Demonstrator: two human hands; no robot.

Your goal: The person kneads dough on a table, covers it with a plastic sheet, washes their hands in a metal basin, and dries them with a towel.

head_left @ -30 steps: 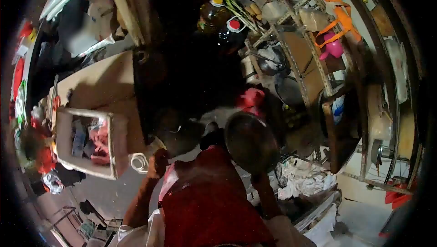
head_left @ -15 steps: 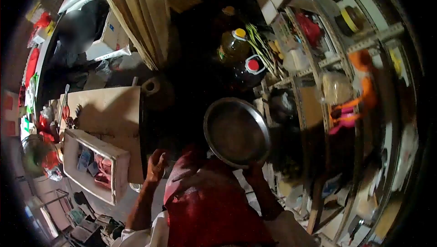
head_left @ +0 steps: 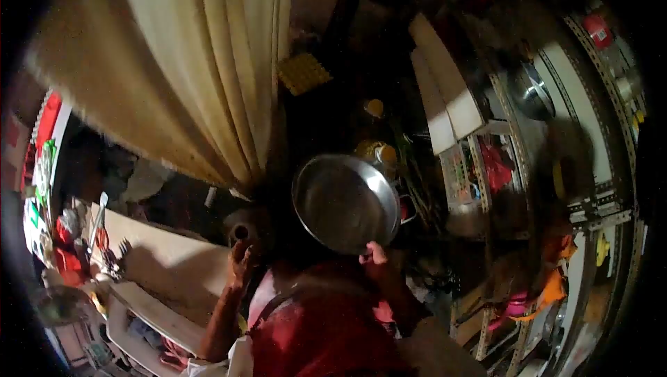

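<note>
My right hand (head_left: 376, 257) grips the near rim of a round, shallow metal basin (head_left: 340, 207), with the thumb over the edge. The basin is in front of my red apron (head_left: 319, 321), its inside facing up, and nothing shows in it. My left hand (head_left: 241, 264) hangs to the left of the apron, its fingers loosely bent and slightly apart, with nothing visible in them. Just beyond those fingers is a dark round object with a hole (head_left: 242, 230). Capped oil bottles (head_left: 379, 151) stand in shadow behind the basin, partly hidden by it.
A large pale curtain (head_left: 201, 64) hangs ahead on the left. Beyond it lies a yellow egg tray (head_left: 303, 73). Metal shelving (head_left: 490, 189) with bags and containers lines the right. A board-topped table (head_left: 167, 252) and a white foam box (head_left: 149, 318) are at lower left.
My view has shifted forward: the curtain looms larger, while the table and foam box have slid down the view. The basin stays in my right hand and now hides more of the bottles.
</note>
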